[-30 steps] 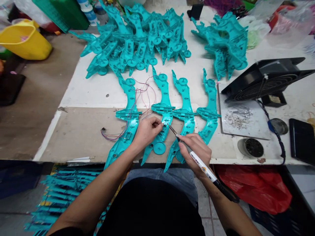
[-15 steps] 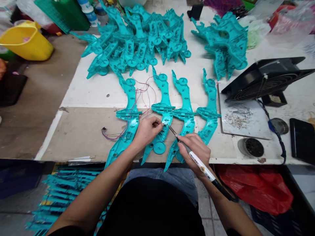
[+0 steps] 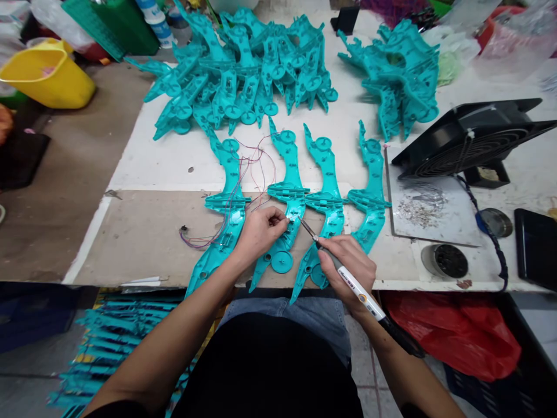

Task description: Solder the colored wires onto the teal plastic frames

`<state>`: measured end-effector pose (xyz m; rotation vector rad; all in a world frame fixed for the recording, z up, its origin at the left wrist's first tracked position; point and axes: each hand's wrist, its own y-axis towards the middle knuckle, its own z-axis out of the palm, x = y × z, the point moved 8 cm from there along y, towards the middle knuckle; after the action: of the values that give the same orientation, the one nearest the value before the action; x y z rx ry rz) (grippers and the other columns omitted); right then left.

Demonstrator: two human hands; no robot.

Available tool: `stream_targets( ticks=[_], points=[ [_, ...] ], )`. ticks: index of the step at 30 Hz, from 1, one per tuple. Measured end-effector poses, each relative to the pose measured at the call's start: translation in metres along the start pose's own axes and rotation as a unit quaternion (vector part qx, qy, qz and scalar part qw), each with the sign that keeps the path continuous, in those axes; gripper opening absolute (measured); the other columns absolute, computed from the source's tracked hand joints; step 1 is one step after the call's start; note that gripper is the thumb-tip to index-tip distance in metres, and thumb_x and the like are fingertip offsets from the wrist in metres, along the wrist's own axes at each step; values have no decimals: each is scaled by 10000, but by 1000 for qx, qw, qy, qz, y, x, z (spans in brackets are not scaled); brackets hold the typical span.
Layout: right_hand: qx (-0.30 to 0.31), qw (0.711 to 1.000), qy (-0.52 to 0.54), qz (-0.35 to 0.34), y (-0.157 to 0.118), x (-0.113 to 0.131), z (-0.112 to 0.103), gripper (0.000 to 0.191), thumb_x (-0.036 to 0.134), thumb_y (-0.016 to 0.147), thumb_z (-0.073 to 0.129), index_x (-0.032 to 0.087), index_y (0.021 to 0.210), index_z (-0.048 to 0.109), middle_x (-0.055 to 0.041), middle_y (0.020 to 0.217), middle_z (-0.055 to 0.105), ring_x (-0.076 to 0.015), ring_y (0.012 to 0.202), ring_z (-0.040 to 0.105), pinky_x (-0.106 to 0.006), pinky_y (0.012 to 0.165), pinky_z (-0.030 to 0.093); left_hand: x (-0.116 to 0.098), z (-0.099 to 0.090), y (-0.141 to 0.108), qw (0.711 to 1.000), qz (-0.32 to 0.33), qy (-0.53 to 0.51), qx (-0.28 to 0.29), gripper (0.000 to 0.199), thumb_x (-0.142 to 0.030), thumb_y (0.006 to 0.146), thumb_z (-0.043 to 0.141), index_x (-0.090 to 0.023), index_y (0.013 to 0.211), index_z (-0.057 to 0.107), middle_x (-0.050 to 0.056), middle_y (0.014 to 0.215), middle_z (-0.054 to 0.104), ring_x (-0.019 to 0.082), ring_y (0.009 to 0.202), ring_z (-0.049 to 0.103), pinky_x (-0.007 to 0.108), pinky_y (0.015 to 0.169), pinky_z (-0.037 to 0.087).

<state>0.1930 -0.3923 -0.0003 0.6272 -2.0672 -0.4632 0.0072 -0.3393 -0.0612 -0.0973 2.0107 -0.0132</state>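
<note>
Clasped a soldering iron [image 3: 355,291] in the right hand [image 3: 351,264]; pinched the left hand [image 3: 261,228] closed, contents indiscernible, over a turquoise plastic part [image 3: 293,205] mid-frame; seemingly soldered, needing steady aim.

White table [image 3: 161,159]: teal parts [image 3: 290,165], grey board [image 3: 404,222], possibly phone [image 3: 537,247].

Four parts [image 3: 291,165] lie in a row on the bench [image 3: 152,226]. Behind them is one pile [image 3: 243,69], and to its right a second pile [image 3: 391,87]. The fan [image 3: 456,145] is right of the row, behind a jar [image 3: 446,261].
</note>
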Motion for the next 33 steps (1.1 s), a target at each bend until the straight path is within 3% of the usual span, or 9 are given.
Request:
stream_targets(
  ticks=[7,12,19,24,33],
  points=[
    [-17,1000,6,12,-3,-2,-6,298,120,818,628,244,1082,688,-46,862,691,-203,832,628,-374,745,530,1,2,0,1000,4,-6,5,142,-280,753,584,-161,680,613,-8,596,574,117,558,490,240,524,374],
    [-31,999,12,9,-3,3,-12,315,102,814,630,242,1093,680,-47,871,691,-200,826,636,-370,738,534,-3,-9,-8,998,39,-26,-29,165,-306,791,595,-158,738,643,10,679,619,128,633,528,247,586,409],
    [16,1000,17,-8,-5,14,-3,272,101,820,623,195,1071,674,-54,828,675,-188,810,623,-367,746,535,0,-22,-26,998,35,25,-45,121,-271,807,623,-178,764,687,30,782,689,157,746,587,271,707,451],
    [39,999,20,-32,-5,20,4,292,76,809,630,189,1076,661,-50,784,656,-190,814,624,-353,733,532,10,-16,-30,999,1,-6,-40,109,-253,798,628,-169,750,677,18,730,671,142,686,583,252,641,448],
    [61,996,7,-62,-4,25,10,283,91,814,629,187,1079,652,-50,774,642,-184,785,624,-347,720,536,11,-14,-28,999,26,0,-40,94,-210,777,633,-160,701,660,4,679,604,123,662,528,238,615,412]
  ],
)
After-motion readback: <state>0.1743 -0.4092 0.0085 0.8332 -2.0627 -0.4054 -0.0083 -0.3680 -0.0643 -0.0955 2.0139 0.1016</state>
